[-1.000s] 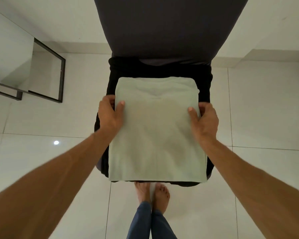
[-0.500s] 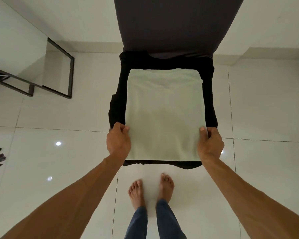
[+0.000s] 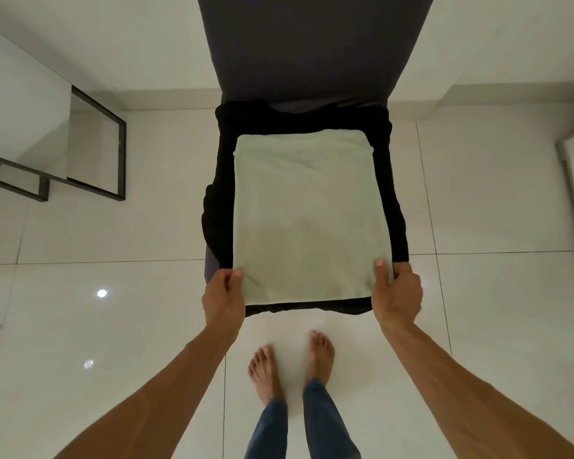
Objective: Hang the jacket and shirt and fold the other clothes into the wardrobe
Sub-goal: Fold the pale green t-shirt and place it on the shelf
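1. Green top (image 3: pixel 304 220) lies flat, folded to a rectangle, on a black garment (image 3: pixel 396 193) on the chair (image 3: pixel 312 44) seat.
2. Left hand (image 3: pixel 224 298) pinches the top's 7 o'clock corner.
3. Right hand (image 3: pixel 398 294) grips the 5 o'clock corner, thumb on the cloth, fingers hidden beneath.
4. Top's long axis runs 12 to 6. Its bulk lies at 12 o'clock from both hands, equally near each.
5. Likely next: carry the near edge toward 12 to halve it. Uneven hands would skew the fold.
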